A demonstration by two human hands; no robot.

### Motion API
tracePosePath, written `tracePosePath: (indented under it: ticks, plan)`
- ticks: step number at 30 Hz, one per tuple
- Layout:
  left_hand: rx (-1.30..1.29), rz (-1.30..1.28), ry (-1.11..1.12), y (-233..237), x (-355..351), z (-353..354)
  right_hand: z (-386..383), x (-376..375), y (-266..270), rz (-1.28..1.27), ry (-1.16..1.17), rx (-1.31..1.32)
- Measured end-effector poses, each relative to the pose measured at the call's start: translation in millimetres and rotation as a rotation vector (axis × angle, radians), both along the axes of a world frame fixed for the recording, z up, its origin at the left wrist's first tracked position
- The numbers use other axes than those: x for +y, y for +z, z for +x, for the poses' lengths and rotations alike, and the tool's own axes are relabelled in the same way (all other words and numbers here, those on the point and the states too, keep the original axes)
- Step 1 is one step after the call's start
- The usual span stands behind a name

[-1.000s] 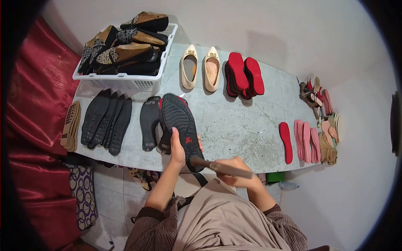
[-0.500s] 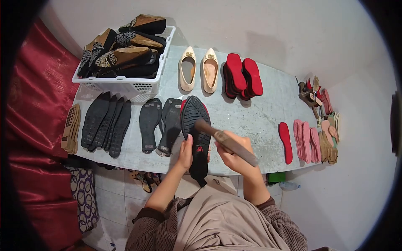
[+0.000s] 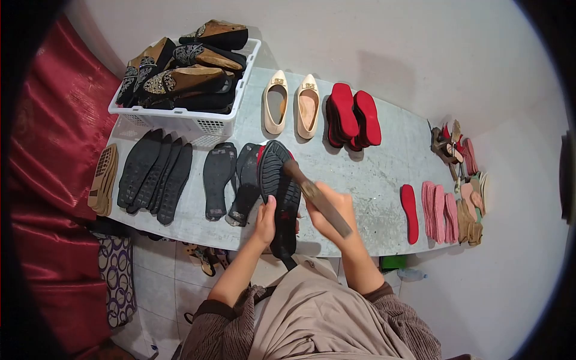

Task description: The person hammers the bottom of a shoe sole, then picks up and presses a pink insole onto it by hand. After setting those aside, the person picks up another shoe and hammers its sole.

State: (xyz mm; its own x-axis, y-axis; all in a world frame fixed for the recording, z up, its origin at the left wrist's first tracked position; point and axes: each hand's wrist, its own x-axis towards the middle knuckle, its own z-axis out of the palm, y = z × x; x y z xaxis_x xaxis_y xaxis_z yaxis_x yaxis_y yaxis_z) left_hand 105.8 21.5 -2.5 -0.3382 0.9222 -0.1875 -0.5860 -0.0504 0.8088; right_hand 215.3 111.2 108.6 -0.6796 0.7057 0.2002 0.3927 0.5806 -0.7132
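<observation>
My left hand is closed around a black-soled shoe, its ridged tread facing up and a red edge showing at the upper left. A dark strap hangs from its lower end over my lap. In my right hand is a hammer with a wooden handle. Its head lies over the upper right part of the tread; whether it touches cannot be made out. Black soles with worn patches lie just left of the shoe, partly overlapped by it.
A white crate of black patterned shoes stands at the back left. Beyond the shoe are cream flats and stacked red soles. More black soles and tan soles lie left. Red and pink soles line the right.
The view has shifted slightly, so the table's contents sit a little lower. The hammer has turned a little steeper over the tread. Both hands keep their hold.
</observation>
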Motion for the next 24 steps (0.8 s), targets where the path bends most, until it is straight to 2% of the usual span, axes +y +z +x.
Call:
tracePosePath:
  ticks: [3,4,6,7,9,11,12,13,15,16,18,24]
  plan:
    - [-0.037,0.062,0.080,-1,1,-5,10,-13,-12,-0.104,0.100,0.067]
    - [0.032,-0.063,0.225,12,4,-4,15,-13,-20,-0.042,0.130,-0.065]
    - [-0.019,-0.050,0.266,-35,12,-7,25,-20,-20,-0.065,0.152,-0.132]
    - [-0.074,-0.043,0.312,-36,16,-10,30,-23,-21,-0.094,0.179,-0.201]
    - [-0.144,-0.028,0.246,-30,12,-13,39,-23,-32,-0.141,0.226,-0.150]
    - [-0.016,-0.089,0.391,-20,13,-15,42,-20,-47,-0.055,0.187,-0.027]
    - [-0.065,-0.118,0.365,-10,8,-18,45,-18,-52,-0.255,0.078,0.017]
    - [-0.066,-0.119,0.365,-11,5,-20,49,-12,-61,-0.232,0.013,-0.130]
    - [-0.207,-0.134,0.308,-15,2,-22,48,-2,-90,-0.045,-0.057,-0.074]
    - [-0.239,-0.153,0.312,-13,3,-22,49,2,-105,-0.044,-0.061,-0.073]
    - [-0.231,-0.148,0.302,-12,2,-22,49,8,-132,0.041,-0.264,-0.319]
    - [-0.179,-0.147,0.302,-6,6,-13,41,18,-175,0.246,-0.162,-0.352]
